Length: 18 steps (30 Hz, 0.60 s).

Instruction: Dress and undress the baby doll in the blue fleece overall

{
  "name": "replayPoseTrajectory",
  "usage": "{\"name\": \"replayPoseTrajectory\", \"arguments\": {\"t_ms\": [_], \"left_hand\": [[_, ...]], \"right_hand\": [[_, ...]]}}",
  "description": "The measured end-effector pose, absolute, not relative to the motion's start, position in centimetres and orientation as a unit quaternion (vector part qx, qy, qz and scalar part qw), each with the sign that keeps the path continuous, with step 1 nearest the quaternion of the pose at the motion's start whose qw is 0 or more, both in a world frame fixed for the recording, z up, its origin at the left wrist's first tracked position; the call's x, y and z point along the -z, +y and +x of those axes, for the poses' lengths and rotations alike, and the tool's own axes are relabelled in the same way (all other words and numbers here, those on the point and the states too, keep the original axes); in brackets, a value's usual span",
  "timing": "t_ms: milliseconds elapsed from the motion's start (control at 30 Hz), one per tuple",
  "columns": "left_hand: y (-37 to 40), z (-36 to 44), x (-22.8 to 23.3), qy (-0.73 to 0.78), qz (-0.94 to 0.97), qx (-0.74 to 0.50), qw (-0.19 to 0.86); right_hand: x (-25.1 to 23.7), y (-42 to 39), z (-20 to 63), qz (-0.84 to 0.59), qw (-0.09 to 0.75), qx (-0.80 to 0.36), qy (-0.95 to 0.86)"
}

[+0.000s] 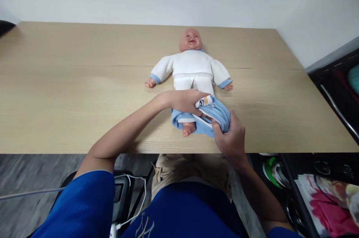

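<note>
— What do you see on your screen now?

— I see a baby doll (191,67) lying on its back on the wooden table (70,92), head toward the wall. It wears a white top with blue cuffs, and both arms are spread out to the sides.

— And the blue thing?

— These are light blue pants (213,115), knitted, with a white edge and a small printed label. They are bunched around the doll's legs, near the table's front edge. One bare foot (188,129) comes out below.

— The hands?

— My left hand (185,101) is closed on the upper edge of the pants, over the doll's hips. My right hand (229,136) grips the bunched cloth on the right side.
</note>
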<state>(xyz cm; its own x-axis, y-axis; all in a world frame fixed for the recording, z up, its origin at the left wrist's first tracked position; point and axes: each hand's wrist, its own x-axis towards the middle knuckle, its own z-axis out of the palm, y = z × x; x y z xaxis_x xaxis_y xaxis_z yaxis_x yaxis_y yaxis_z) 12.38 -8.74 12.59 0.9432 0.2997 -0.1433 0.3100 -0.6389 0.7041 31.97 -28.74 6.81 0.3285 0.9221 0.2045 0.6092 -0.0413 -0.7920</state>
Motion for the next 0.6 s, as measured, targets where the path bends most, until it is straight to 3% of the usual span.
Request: {"name": "replayPoseTrajectory", "arguments": {"t_ms": [100,333,467,600], "left_hand": [[-9.4,12.9,-12.8,0.191,0.913,0.038,0.359],[-10.9,13.8,-12.5,0.273,0.926,0.105,0.239],[-11.0,13.8,-12.2,0.282,0.920,0.112,0.249],[-10.5,13.4,-11.9,0.267,0.904,0.095,0.319]], "right_hand": [[-6.0,-28.7,32.9,-0.709,0.392,-0.125,-0.572],[-4.4,-28.8,33.2,-0.717,0.360,-0.137,-0.581],[-3.6,-28.5,33.3,-0.701,0.386,-0.184,-0.571],[-2.8,-28.6,34.0,-0.684,0.407,-0.304,-0.523]]}}
